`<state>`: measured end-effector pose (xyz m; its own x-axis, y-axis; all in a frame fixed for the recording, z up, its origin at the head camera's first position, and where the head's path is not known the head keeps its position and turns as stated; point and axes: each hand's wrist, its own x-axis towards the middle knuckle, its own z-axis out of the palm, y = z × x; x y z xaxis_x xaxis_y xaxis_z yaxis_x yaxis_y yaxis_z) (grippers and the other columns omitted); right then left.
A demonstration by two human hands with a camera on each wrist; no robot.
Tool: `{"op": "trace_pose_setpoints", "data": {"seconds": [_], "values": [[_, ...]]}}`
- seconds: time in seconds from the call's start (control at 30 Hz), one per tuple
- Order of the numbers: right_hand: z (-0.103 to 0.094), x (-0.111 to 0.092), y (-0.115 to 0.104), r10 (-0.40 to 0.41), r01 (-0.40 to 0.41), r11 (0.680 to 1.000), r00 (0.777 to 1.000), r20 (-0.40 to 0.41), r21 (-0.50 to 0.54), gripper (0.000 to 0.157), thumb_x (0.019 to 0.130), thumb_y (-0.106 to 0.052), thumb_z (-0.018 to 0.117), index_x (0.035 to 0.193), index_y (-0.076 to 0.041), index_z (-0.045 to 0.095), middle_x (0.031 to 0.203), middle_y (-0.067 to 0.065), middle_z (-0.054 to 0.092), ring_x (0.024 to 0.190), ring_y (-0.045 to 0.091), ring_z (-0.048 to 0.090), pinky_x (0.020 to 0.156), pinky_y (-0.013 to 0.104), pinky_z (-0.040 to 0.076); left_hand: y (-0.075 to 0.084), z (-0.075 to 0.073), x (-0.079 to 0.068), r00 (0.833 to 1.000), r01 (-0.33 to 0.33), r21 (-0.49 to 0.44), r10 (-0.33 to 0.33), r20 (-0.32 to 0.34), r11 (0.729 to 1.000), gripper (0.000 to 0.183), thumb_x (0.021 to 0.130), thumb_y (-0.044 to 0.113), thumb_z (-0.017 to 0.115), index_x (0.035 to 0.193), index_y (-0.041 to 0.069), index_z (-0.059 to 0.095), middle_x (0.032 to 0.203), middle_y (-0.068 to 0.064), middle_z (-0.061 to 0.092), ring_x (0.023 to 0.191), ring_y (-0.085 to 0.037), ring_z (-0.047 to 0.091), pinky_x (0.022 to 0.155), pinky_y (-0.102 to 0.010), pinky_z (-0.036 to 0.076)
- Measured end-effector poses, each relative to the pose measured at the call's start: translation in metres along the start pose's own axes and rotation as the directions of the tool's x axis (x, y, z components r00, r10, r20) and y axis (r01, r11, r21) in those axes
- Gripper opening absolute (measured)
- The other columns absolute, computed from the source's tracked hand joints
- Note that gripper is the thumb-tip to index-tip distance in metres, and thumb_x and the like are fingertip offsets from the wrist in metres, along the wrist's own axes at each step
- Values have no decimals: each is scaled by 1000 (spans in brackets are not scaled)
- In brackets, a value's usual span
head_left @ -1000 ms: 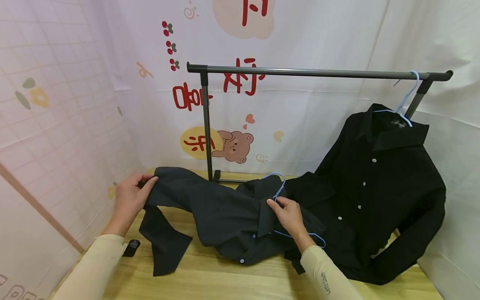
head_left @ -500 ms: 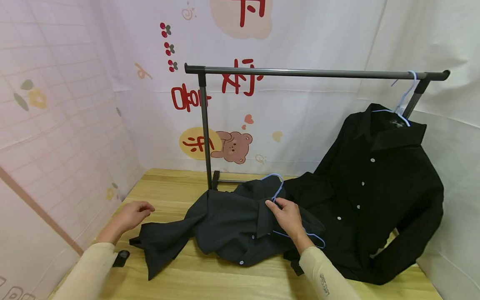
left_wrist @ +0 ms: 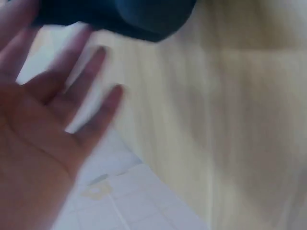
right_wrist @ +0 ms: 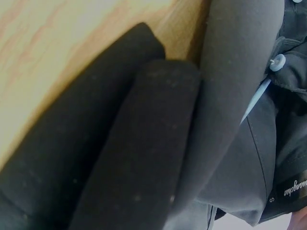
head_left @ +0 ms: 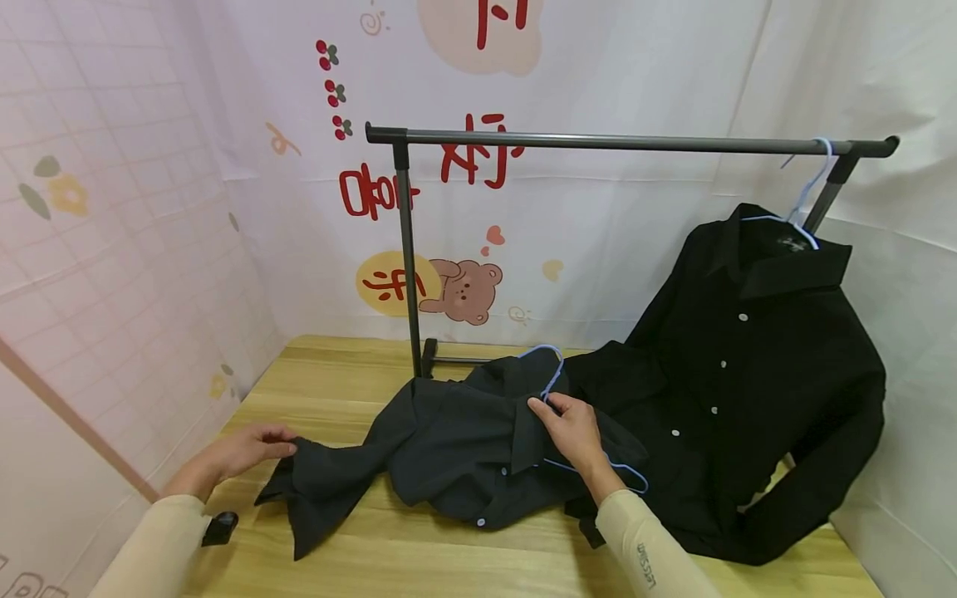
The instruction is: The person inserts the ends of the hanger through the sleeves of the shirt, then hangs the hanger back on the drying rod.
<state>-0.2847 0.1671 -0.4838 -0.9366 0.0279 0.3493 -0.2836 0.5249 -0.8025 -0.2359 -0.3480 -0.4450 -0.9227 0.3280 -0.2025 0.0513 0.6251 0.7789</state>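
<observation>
A dark grey shirt (head_left: 449,432) lies on the table, its sleeve stretched out to the left. My left hand (head_left: 239,453) reaches the sleeve's end, fingertips touching the cuff's upper corner; in the left wrist view several fingers are spread, straight and blurred beneath dark cloth. At the collar, my right hand (head_left: 571,428) pinches the neck of a light blue clothes hanger (head_left: 555,378) together with the shirt's collar. One hanger arm pokes out below that hand. Dark cloth fills most of the right wrist view, with a white button (right_wrist: 277,62) and a collar label (right_wrist: 295,188).
A dark metal garment rack (head_left: 598,141) stands at the back. On its right end hangs a black shirt (head_left: 777,357) on a blue hanger, its lower part spread over the table (head_left: 419,548). A small black object (head_left: 220,528) is by my left sleeve.
My left hand let go of the lifted sleeve, which dropped to the table, then came down to touch the cuff again. The right hand has kept its hold at the collar.
</observation>
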Motion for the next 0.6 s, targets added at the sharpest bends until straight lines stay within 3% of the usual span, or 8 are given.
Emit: {"op": "trace_pose_setpoints", "data": {"seconds": [0.1, 0.2, 0.27, 0.33, 0.4, 0.47, 0.5, 0.6], "values": [[1, 0, 1, -6, 6, 1000, 1000, -2, 2, 53, 91, -38, 73, 58, -15, 39, 53, -8, 26, 46, 10, 30, 49, 24, 24, 12, -9, -1, 987, 4, -71, -16, -163, 997, 31, 104, 26, 53, 107, -4, 56, 107, -10, 56, 102, -23, 52, 86, -40, 41], [1, 1, 1, -9, 9, 1000, 1000, -6, 3, 53, 90, -38, 73, 57, -15, 39, 52, -8, 26, 46, 9, 29, 48, 24, 24, 26, -24, -4, 952, -90, -173, 34, -304, 981, 30, 106, 26, 49, 94, -1, 52, 90, -4, 52, 89, -17, 49, 81, -30, 38], [1, 1, 1, -6, 6, 1000, 1000, -6, 1, 53, 90, -38, 73, 58, -16, 39, 52, -8, 26, 46, 9, 29, 48, 24, 24, 35, -35, -7, 927, -139, -189, 60, -371, 972, 28, 106, 26, 49, 91, 2, 51, 80, 0, 49, 81, -15, 48, 73, -26, 38], [1, 1, 1, -3, 3, 1000, 1000, -4, 2, 53, 91, -39, 73, 58, -15, 39, 53, -8, 26, 46, 9, 29, 48, 24, 24, 44, -44, -11, 902, -165, -146, 89, -423, 975, 27, 106, 26, 50, 91, 3, 53, 73, 2, 48, 72, -15, 47, 66, -26, 40], [1, 1, 1, 1, -1, 1000, 1000, 0, 3, 53, 91, -39, 73, 58, -14, 39, 53, -7, 26, 46, 10, 29, 48, 25, 23, 52, -52, -15, 883, -122, -36, 92, -460, 992, 28, 104, 30, 53, 95, 4, 56, 71, 2, 48, 67, -15, 45, 59, -30, 37], [1, 1, 0, 6, -6, 1000, 1000, 5, 5, 53, 91, -40, 72, 59, -14, 39, 53, -7, 26, 46, 11, 29, 48, 25, 24, 57, -60, -19, 881, -45, 84, 79, -466, 995, 34, 103, 34, 54, 96, 2, 58, 72, -4, 50, 64, -20, 44, 55, -33, 35], [1, 1, 0, 9, -9, 1000, 1000, 7, 6, 53, 91, -40, 72, 59, -14, 40, 53, -7, 26, 47, 12, 30, 49, 25, 24, 58, -64, -21, 889, -1, 145, 68, -453, 989, 38, 104, 37, 53, 100, 0, 62, 77, -8, 56, 67, -22, 50, 58, -33, 39], [2, 0, -1, 20, -20, 1000, 1000, 17, 3, 51, 91, -42, 71, 60, -14, 41, 53, -7, 27, 47, 12, 31, 49, 25, 25, 55, -75, -26, 935, 161, 305, -46, -352, 939, 57, 105, 46, 43, 99, -4, 69, 92, -23, 64, 80, -34, 59, 68, -42, 47]]}}
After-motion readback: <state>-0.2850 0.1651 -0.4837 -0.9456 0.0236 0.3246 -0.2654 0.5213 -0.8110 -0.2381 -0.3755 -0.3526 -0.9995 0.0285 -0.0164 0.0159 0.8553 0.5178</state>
